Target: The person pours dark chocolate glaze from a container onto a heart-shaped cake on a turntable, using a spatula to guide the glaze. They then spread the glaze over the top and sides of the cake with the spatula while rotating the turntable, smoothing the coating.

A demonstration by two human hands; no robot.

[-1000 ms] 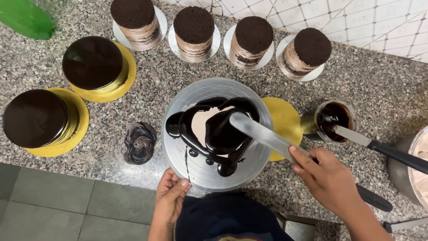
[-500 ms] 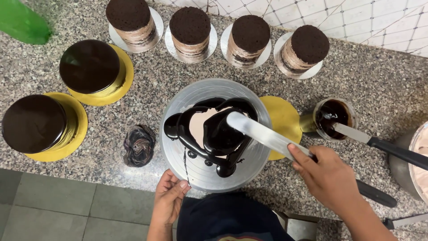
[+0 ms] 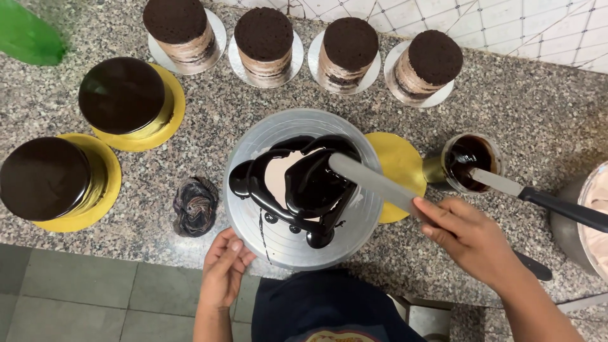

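Two hands work at one cake (image 3: 304, 180) on a silver turntable (image 3: 253, 221) mid-counter (image 3: 525, 101). Right hand (image 3: 472, 234) has its grip pinching a long spatula (image 3: 373, 180), blade flat on the dark glaze. Left hand (image 3: 223, 269) rests fingers spread against the turntable's near rim. Four unglazed cakes (image 3: 350, 54) line the back; two glazed cakes (image 3: 121, 95) sit left on yellow boards.

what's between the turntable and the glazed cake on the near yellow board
In the head view, a crumpled dark cloth lies on the granite counter between the silver turntable and the near glazed cake on its yellow board, touching neither.
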